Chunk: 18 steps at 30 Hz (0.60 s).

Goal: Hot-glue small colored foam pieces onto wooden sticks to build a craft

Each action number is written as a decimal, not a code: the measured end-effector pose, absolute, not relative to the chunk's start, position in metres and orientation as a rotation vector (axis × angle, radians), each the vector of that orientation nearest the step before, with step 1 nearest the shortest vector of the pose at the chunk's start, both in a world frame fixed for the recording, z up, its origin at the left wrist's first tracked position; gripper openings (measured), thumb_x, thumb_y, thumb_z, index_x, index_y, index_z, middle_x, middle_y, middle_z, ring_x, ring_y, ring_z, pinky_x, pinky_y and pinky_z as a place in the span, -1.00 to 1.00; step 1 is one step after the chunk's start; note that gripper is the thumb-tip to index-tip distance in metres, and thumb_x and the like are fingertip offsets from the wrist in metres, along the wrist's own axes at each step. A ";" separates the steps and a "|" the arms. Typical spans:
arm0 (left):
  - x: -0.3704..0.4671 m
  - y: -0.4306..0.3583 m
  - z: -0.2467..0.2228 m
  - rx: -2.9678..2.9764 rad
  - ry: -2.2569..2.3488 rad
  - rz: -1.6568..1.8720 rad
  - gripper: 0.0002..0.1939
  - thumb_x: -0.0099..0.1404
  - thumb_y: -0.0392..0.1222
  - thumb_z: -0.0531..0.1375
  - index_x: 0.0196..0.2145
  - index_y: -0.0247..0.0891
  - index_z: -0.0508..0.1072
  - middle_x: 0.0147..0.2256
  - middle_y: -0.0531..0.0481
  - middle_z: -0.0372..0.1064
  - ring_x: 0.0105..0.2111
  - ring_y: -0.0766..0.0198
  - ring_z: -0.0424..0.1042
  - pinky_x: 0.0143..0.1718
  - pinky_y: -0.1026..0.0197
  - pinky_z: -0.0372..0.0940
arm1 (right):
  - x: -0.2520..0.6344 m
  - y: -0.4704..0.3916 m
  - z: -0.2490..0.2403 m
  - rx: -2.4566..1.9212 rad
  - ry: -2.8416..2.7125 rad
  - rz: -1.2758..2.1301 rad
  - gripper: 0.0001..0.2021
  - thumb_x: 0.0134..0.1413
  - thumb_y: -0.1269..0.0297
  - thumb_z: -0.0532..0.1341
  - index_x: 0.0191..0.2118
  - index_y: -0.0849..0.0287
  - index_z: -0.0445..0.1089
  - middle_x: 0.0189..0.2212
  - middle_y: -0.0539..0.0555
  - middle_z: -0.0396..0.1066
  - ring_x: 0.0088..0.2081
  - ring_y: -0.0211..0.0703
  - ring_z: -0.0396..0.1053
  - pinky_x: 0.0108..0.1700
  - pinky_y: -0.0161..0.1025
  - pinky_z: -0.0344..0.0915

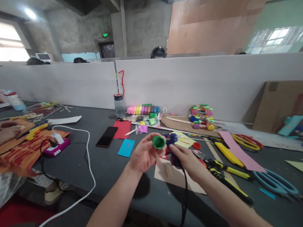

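Observation:
My left hand point(143, 155) pinches a small green cap point(158, 142), its hollow side facing me, above the table. In my right hand point(186, 157) is a dark blue glue gun point(172, 139), held just to the right of the cap. A black cord point(187, 189) hangs from the gun over the table's front edge. The gun's nozzle is hard to make out, and whether it touches the cap I cannot tell. Below both hands lies a beige sheet point(188, 182) with several short sticks point(168, 170) on it. A red cap point(196, 146) rests beyond my right hand.
Pliers point(230, 181), blue-handled scissors point(276, 183) and a yellow cutter point(228, 154) lie at the right. A phone point(107, 136), red paper point(122, 129) and a water bottle point(119, 105) are left of centre. A white cable point(89, 160) loops past a purple power strip point(57, 147); a co-worker's hands point(7, 131) are beyond it.

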<state>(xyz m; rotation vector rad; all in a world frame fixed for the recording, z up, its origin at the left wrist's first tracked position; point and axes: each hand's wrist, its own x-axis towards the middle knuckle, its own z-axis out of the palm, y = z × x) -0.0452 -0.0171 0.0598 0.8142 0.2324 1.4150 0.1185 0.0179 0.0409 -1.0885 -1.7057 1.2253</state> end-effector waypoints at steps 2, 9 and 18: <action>-0.057 -0.028 0.081 0.786 0.253 1.580 -0.71 0.02 -0.08 0.33 -0.30 -0.24 0.44 -0.31 -0.07 0.35 -0.43 0.33 0.31 -0.45 0.26 0.22 | 0.100 0.021 0.038 -1.092 -1.954 1.003 -0.63 0.13 -0.02 0.07 -0.40 0.22 0.34 -0.57 -0.02 0.31 -0.53 -0.26 0.22 -0.48 -0.32 0.10; -0.111 -0.059 0.129 0.871 0.275 1.963 -0.86 0.19 -0.15 0.20 -0.30 -0.22 0.47 -0.27 -0.07 0.36 -0.39 0.35 0.32 -0.42 0.30 0.28 | 0.035 0.007 0.017 -1.014 -2.635 0.110 -0.77 0.22 0.17 0.08 -0.17 0.21 0.32 -0.24 0.16 0.38 -0.25 -0.08 0.36 -0.27 -0.23 0.22; -0.087 -0.050 0.110 0.747 0.353 1.864 -0.89 0.16 -0.19 0.23 -0.35 -0.26 0.46 -0.29 -0.02 0.40 -0.37 0.37 0.38 -0.38 0.32 0.33 | -0.009 0.000 -0.003 -1.027 -2.689 -0.016 -0.72 0.19 0.14 0.11 -0.15 0.27 0.33 -0.20 0.24 0.34 -0.16 0.06 0.29 -0.19 -0.10 0.29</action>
